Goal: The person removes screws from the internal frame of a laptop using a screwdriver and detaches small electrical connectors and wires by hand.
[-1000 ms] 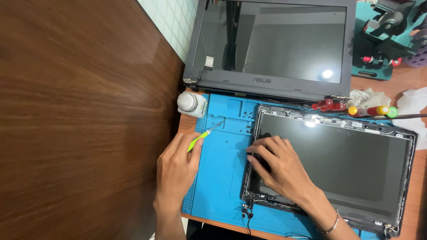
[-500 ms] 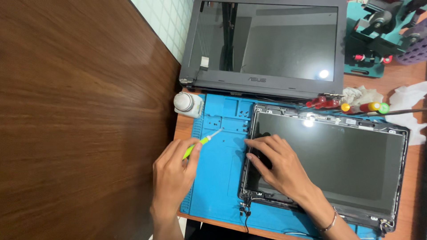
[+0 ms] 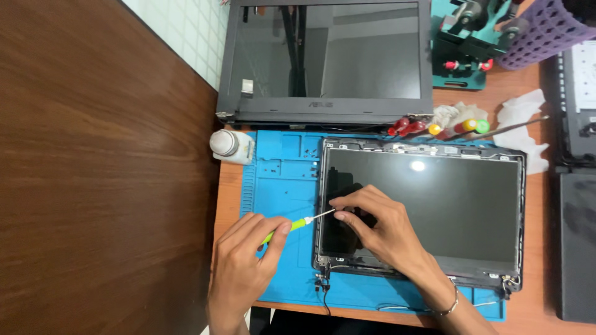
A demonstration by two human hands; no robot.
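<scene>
Dark bare screen (image 3: 434, 205) on blue mat; second screen (image 3: 329, 53) behind.

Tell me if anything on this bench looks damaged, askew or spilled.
Nothing looks spilled or broken. The screen panel on the blue mat lies bare in its back cover, with loose cables trailing from its lower left corner. Crumpled tissues and screwdrivers lie scattered behind it.

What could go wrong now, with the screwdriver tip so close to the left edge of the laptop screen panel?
1. The green screwdriver in the left hand is steadied only by the fingers of the right hand; a slip could scratch the screen panel.
2. The right hand rests on the panel and may press on it.
3. A freed screw could roll off the blue mat.
</scene>
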